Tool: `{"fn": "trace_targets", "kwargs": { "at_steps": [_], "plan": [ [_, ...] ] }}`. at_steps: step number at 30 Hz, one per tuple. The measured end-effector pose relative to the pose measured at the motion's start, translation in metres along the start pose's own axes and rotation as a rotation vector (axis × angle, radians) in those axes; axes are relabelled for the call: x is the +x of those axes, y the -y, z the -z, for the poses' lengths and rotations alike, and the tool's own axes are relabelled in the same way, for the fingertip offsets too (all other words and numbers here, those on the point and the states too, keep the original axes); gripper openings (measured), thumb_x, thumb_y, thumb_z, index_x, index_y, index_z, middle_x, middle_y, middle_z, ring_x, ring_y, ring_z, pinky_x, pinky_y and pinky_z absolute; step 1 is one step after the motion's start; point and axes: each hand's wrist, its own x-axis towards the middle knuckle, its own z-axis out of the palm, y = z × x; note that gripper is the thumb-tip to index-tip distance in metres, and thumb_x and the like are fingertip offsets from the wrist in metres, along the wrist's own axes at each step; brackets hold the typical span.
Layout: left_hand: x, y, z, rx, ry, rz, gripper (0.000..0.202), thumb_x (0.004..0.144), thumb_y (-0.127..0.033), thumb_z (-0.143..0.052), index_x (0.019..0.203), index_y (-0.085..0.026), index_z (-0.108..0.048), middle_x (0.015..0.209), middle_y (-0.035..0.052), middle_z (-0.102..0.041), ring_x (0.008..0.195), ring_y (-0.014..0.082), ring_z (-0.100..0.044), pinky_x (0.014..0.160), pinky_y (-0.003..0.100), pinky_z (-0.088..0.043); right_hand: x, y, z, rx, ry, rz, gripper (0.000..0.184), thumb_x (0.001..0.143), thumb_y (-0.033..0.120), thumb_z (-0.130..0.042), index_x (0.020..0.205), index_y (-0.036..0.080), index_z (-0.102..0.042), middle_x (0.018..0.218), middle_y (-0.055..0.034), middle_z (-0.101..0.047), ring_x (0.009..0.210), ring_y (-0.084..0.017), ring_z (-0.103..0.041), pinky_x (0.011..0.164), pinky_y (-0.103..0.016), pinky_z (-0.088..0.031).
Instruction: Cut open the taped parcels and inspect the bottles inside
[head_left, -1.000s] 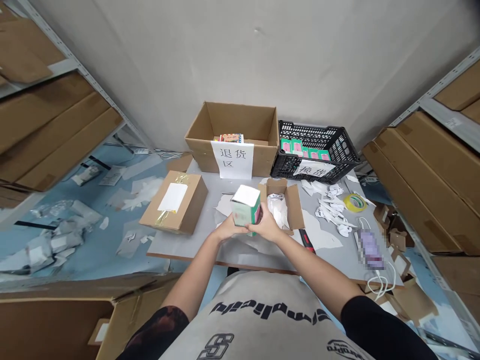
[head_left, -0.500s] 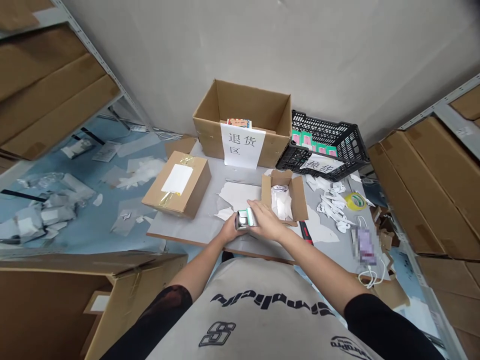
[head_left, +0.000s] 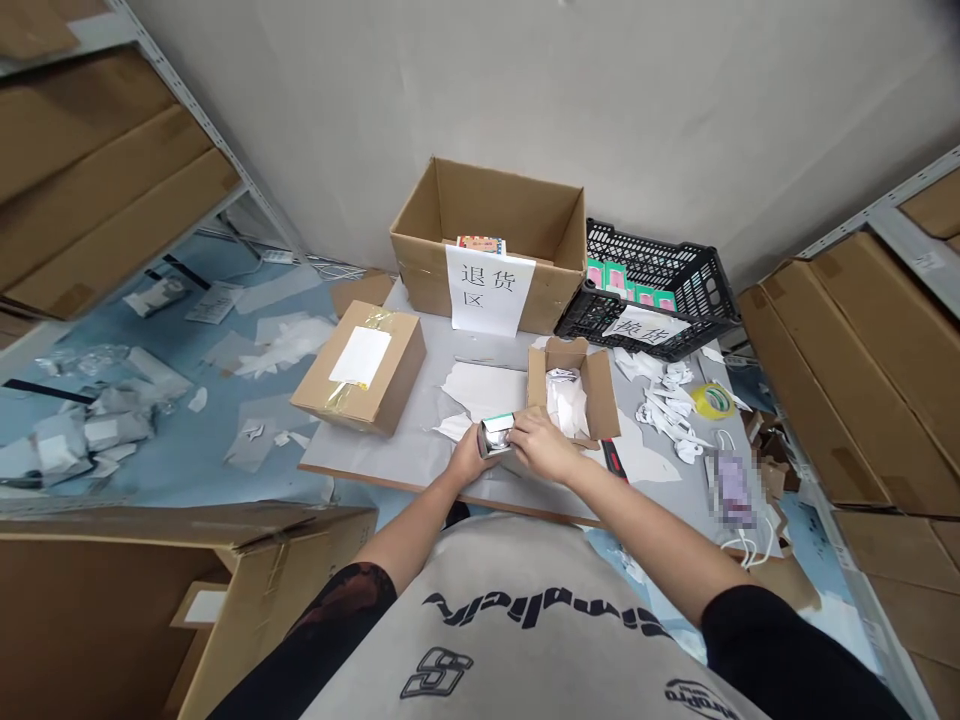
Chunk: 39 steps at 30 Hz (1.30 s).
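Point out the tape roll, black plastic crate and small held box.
Tape roll (head_left: 703,403): head view, yellow outer side.
Black plastic crate (head_left: 589,314): head view, front wall.
Small held box (head_left: 497,424): head view, flap.

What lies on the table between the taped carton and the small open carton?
Between them, the head view shows mainly torn white paper, spread on the grey tabletop.

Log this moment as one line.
left hand: holds small box; right hand: at its open end; open carton: white material inside
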Motion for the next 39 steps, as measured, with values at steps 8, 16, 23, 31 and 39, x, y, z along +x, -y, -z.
{"fn": "trace_targets", "kwargs": {
  "at_steps": [8, 16, 23, 31, 39],
  "plan": [
    [0.000, 0.001, 0.000, 0.064, -0.023, -0.031, 0.075, 0.059, -0.028, -0.081, 0.123, -0.020, -0.044, 0.118, 0.0081, -0.060, 0.109, 0.0266, -0.057, 0.091, 0.039, -0.046, 0.004, 0.012, -0.030, -0.048, -0.242, -0.286, 0.025, 0.094, 0.028, -0.048, 0.082, 0.019, -0.069, 0.085, -0.0102, -0.062, 0.089, -0.026, -0.050, 0.081, -0.039, -0.038],
    [0.000, 0.000, -0.002, 0.085, -0.019, -0.012, 0.074, 0.060, -0.031, -0.081, 0.123, -0.020, -0.043, 0.117, 0.0082, -0.061, 0.109, 0.0270, -0.059, 0.090, 0.039, -0.047, 0.017, 0.001, -0.044, 0.240, -0.400, -0.474, 0.020, 0.089, 0.033, -0.058, 0.074, 0.021, -0.064, 0.078, -0.0047, -0.060, 0.083, -0.021, -0.052, 0.078, -0.032, -0.040],
    [-0.001, 0.001, -0.002, 0.075, 0.005, -0.016, 0.075, 0.062, -0.032, -0.078, 0.126, -0.020, -0.041, 0.122, 0.0086, -0.058, 0.113, 0.0268, -0.057, 0.091, 0.037, -0.046, 0.029, 0.005, -0.025, 0.156, -0.161, -0.438, 0.031, 0.087, 0.050, -0.059, 0.095, 0.025, -0.074, 0.088, -0.0069, -0.063, 0.093, -0.023, -0.053, 0.085, -0.035, -0.039],
    [-0.003, 0.000, -0.001, 0.042, -0.004, 0.002, 0.068, 0.062, -0.028, -0.079, 0.121, -0.019, -0.047, 0.115, 0.0105, -0.061, 0.109, 0.0305, -0.059, 0.088, 0.040, -0.047, 0.051, 0.013, 0.001, -0.045, 0.223, -0.468, 0.059, 0.055, 0.066, -0.077, 0.090, 0.020, -0.075, 0.103, -0.0163, -0.062, 0.103, -0.034, -0.051, 0.085, -0.044, -0.039],
    [-0.001, 0.004, -0.004, 0.077, -0.024, 0.036, 0.068, 0.062, -0.032, -0.079, 0.119, -0.018, -0.045, 0.114, 0.0110, -0.060, 0.109, 0.0300, -0.059, 0.087, 0.039, -0.047, 0.038, 0.032, 0.031, 0.081, -0.016, -0.450, 0.047, 0.061, 0.048, -0.075, 0.096, 0.018, -0.069, 0.106, -0.0125, -0.055, 0.101, -0.031, -0.050, 0.088, -0.042, -0.042]
  ]
}}
